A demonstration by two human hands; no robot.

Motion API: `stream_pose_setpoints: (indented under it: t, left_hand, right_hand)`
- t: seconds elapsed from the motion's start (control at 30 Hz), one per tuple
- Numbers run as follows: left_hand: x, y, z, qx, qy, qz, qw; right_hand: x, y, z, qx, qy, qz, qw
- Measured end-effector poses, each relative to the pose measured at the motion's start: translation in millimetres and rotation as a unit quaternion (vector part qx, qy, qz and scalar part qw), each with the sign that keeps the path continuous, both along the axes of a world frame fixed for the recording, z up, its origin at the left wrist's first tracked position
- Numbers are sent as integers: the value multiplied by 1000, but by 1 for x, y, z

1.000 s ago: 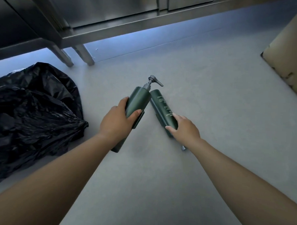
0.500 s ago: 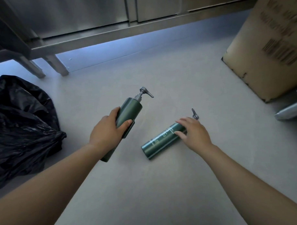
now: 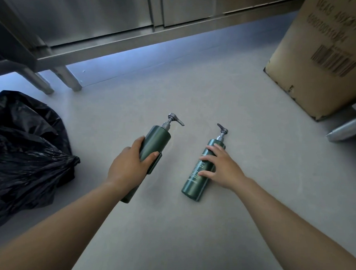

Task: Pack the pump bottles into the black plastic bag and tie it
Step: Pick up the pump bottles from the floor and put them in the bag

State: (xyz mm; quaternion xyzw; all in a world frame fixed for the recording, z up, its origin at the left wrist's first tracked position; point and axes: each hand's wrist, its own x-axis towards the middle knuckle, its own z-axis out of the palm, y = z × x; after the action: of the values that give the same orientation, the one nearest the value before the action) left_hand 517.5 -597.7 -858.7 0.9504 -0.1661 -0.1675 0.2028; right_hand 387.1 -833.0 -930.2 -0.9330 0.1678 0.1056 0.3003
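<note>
Two dark green pump bottles with grey pump heads are on the grey floor. My left hand (image 3: 129, 163) is wrapped around the left pump bottle (image 3: 157, 141), which tilts up with its pump pointing away from me; a second dark green edge shows just under it. The right pump bottle (image 3: 194, 182) lies flat with its pump also pointing away. My right hand (image 3: 222, 168) is draped over its upper half, fingers spread across it. The crumpled black plastic bag (image 3: 27, 149) sits at the far left, apart from both hands.
A steel cabinet on legs (image 3: 68, 78) runs along the back. A cardboard box (image 3: 317, 59) with a barcode stands at the back right, with a metal foot (image 3: 347, 128) beside it. Bare grey floor lies between the bag and the bottles.
My right hand has turned its bottle on the floor, from pump toward me to pump away, now roughly parallel to the left one. My left hand keeps its grip.
</note>
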Motion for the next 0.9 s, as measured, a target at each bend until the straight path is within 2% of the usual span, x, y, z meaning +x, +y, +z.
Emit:
stream_pose_setpoints:
  t: [0.07,0.17,0.27,0.33,0.57,0.73,0.9]
  left_hand:
    - [-1,-3,-1,-3,4,2,1000]
    - [-5,-13,-2,-20,4,1,1000]
    - [-14,-26,-6,-31,15,0,999]
    - [-18,-32,-7,-38,26,-5,999]
    - [-22,-32,-6,-54,57,-10,997]
    - [-27,-33,-10,-45,72,10,996]
    - [-16,-45,4,-60,84,30,994]
  right_hand:
    - [-13,-11,2,22,-22,-21,999]
    - [-28,-6,-1,94,-100,-215,967]
    - [-25,18,-8,110,-70,-319,939]
    - [-20,32,-11,122,-39,-319,939]
    - [-28,15,-6,123,14,-215,969]
    - [-19,25,-4,78,40,-244,966]
    - [-16,20,4,137,40,-258,955]
